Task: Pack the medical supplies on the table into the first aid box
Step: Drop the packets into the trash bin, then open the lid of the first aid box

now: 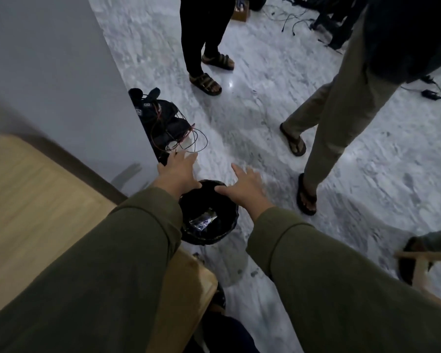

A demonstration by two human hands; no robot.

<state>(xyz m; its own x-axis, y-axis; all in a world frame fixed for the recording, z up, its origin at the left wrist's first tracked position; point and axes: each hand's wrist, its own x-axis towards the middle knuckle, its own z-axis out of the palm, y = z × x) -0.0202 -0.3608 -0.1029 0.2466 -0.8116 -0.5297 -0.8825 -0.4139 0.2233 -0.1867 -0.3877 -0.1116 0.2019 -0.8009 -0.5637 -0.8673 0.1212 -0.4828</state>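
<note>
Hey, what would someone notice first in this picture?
Two bare, empty hands, the left hand and right hand, spread open above a black bin on the pale marbled floor. Two bystanders' sandalled feet stand beyond; a wooden table sits left.

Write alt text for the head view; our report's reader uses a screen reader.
Both hands, left hand and right hand, reach out open and empty above a black bin on a marbled floor. A wooden table sits left; two people stand nearby.
</note>
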